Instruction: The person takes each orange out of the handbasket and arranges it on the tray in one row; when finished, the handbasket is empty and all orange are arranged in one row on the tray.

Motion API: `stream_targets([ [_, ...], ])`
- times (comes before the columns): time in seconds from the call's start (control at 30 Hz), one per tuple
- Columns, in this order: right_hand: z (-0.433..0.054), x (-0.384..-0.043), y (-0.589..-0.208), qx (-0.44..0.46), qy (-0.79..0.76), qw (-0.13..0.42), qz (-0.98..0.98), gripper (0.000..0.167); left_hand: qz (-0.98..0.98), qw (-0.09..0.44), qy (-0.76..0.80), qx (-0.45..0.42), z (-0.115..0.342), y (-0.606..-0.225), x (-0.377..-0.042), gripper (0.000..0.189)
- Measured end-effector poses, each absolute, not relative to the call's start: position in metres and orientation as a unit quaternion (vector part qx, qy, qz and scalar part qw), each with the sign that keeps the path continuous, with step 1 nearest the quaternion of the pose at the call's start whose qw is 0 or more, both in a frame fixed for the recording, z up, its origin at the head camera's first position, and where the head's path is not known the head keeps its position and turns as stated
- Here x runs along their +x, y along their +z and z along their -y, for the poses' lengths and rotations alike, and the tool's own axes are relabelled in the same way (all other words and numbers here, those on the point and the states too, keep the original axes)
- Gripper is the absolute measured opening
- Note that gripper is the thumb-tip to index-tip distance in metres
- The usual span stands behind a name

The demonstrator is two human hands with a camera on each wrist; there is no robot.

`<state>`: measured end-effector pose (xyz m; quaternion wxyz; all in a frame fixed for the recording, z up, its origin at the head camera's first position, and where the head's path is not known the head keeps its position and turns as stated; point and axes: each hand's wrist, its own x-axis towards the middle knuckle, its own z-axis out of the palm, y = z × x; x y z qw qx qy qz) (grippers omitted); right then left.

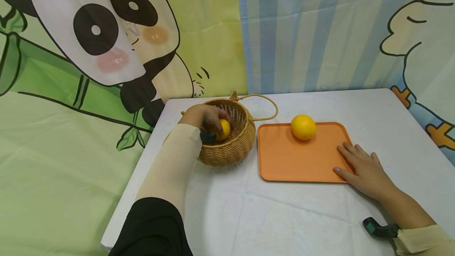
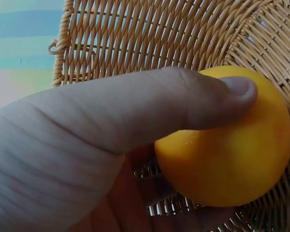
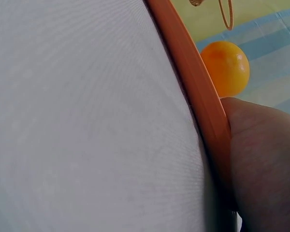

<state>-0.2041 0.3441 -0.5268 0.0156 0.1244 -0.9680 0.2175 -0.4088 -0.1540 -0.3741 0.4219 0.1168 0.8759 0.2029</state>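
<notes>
Inside the wicker basket [image 1: 227, 153], my left hand [image 1: 209, 116] grips an orange [image 1: 224, 130]. The left wrist view shows the thumb lying across the top of that smooth yellow-orange fruit [image 2: 232, 159], with the other fingers partly hidden beneath it. My right hand [image 1: 367, 175] rests, fingers spread, on the right edge of an orange tray [image 1: 291, 165]. A second orange [image 1: 303, 127] sits near the tray's back edge, apart from both hands.
The basket's looped handle [image 1: 264, 118] sticks out to the right, behind the tray's left corner. A white cloth covers the table [image 1: 227, 212]. Behind it hangs a printed curtain [image 1: 313, 31] with a panda and stripes.
</notes>
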Motion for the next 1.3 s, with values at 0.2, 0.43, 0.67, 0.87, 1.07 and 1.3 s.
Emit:
stream_targets([
  [0.2,-0.343,-0.203,-0.526,0.125,0.219,0.019,0.968,0.085,-0.877,0.421,0.196,0.124,0.153,-0.375,-0.410,0.063],
  [0.43,-0.343,-0.204,-0.526,0.123,0.215,0.015,0.969,0.086,-0.882,0.414,0.174,0.146,0.155,-0.376,-0.412,0.062],
  [0.67,-0.343,-0.204,-0.526,0.121,0.216,0.014,0.969,0.085,-0.885,0.395,0.180,0.168,0.153,-0.371,-0.410,0.063],
  [0.87,-0.342,-0.204,-0.524,0.118,0.217,0.002,0.969,0.086,-0.883,0.385,0.195,0.184,0.150,-0.367,-0.408,0.065],
  [1.07,-0.343,-0.204,-0.524,0.121,0.218,0.005,0.968,0.085,-0.882,0.375,0.202,0.203,0.148,-0.364,-0.408,0.067],
  [1.3,-0.342,-0.203,-0.524,0.125,0.220,0.011,0.967,0.084,-0.879,0.357,0.219,0.228,0.149,-0.365,-0.411,0.068],
])
